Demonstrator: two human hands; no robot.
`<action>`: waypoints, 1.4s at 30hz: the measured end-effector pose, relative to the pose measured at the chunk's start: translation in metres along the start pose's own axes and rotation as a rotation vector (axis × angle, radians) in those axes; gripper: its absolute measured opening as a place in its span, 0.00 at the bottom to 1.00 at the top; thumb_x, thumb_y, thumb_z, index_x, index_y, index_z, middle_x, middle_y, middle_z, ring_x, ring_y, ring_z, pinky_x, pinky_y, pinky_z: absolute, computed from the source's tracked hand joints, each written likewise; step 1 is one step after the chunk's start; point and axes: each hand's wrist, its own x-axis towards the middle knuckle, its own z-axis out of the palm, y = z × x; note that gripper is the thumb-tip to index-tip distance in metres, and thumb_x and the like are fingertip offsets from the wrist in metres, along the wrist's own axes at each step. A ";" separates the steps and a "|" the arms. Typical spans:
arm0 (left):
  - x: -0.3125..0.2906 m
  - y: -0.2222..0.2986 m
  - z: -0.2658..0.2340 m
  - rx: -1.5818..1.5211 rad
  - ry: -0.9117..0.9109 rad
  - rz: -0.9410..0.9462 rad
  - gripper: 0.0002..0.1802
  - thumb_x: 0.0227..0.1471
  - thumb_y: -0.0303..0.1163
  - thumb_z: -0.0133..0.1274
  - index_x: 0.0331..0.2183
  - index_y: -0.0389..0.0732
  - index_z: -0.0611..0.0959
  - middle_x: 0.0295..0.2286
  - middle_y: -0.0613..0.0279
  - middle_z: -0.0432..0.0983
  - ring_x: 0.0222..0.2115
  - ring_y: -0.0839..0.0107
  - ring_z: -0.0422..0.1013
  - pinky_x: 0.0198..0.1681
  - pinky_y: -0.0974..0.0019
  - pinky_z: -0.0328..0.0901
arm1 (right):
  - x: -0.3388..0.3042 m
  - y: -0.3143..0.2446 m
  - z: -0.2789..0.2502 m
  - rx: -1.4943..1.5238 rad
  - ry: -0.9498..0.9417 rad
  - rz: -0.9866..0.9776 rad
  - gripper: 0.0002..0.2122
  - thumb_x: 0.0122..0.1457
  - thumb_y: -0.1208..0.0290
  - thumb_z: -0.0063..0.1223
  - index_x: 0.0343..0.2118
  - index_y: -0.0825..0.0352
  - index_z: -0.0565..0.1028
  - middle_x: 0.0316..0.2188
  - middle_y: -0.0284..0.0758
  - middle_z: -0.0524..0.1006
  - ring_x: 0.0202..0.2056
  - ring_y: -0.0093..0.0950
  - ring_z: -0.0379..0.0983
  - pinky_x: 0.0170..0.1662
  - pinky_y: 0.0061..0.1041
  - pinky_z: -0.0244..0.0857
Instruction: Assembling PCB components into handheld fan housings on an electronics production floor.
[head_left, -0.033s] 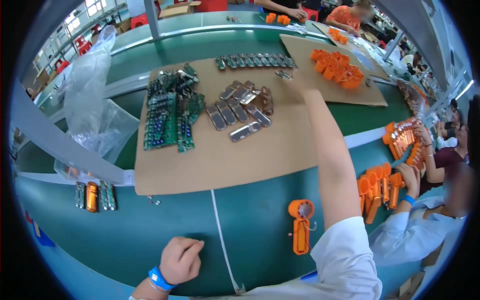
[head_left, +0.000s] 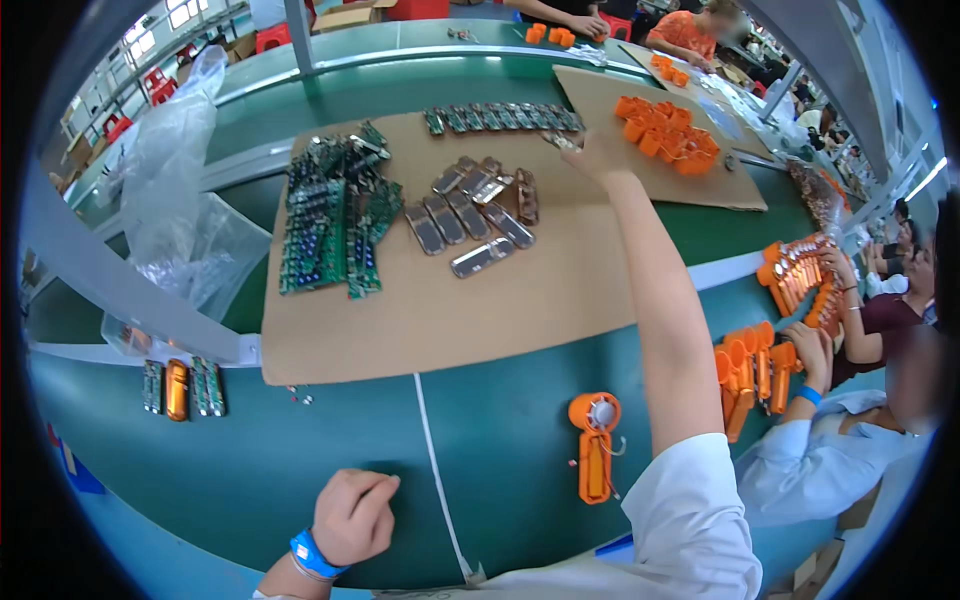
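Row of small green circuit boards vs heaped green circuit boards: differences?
The row of small green circuit boards is one neat line; the heaped green circuit boards overlap untidily. The row is a narrow strip; the heap covers more area. The right hand is near the row, away from the heap. Both carry components.

We see matt brown cardboard [head_left: 450, 325], glossy metallic-looking casings [head_left: 482, 257], shiny circuit boards [head_left: 500, 118], smooth orange plastic fan [head_left: 594, 470], crinkly clear plastic bag [head_left: 170, 160].

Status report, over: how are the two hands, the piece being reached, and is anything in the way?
Right hand at small circuit board, grip unclear. Left hand curled, palm hidden. No obstruction visible at right hand.
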 end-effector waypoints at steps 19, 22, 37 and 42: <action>-0.045 0.115 0.066 -1.578 0.297 -0.523 0.34 0.56 0.31 0.50 0.58 0.35 0.55 0.46 0.50 0.67 0.46 0.58 0.69 0.51 0.50 0.65 | -0.479 -0.140 -0.112 0.869 0.139 -0.320 0.24 0.39 0.65 0.69 0.39 0.71 0.74 0.32 0.37 0.74 0.27 0.28 0.74 0.27 0.25 0.70; -0.051 0.117 0.065 -1.636 0.349 -0.580 0.32 0.57 0.30 0.47 0.59 0.36 0.54 0.45 0.51 0.67 0.44 0.61 0.70 0.49 0.45 0.67 | -0.479 -0.120 -0.105 0.547 0.277 0.161 0.26 0.39 0.60 0.68 0.38 0.70 0.71 0.32 0.39 0.71 0.29 0.35 0.73 0.32 0.30 0.69; -0.068 0.102 0.066 -1.794 0.143 -0.604 0.36 0.56 0.37 0.50 0.61 0.43 0.52 0.45 0.50 0.67 0.43 0.62 0.70 0.44 0.54 0.70 | -0.505 -0.127 -0.068 0.377 0.218 0.143 0.15 0.42 0.65 0.66 0.30 0.69 0.75 0.23 0.34 0.72 0.21 0.32 0.72 0.23 0.27 0.67; -0.070 0.097 0.066 -1.759 0.153 -0.661 0.34 0.57 0.37 0.48 0.60 0.42 0.53 0.44 0.50 0.68 0.41 0.64 0.71 0.44 0.56 0.70 | -0.514 -0.124 -0.092 0.514 -0.035 0.126 0.22 0.42 0.65 0.67 0.39 0.70 0.73 0.28 0.36 0.73 0.26 0.30 0.73 0.27 0.25 0.67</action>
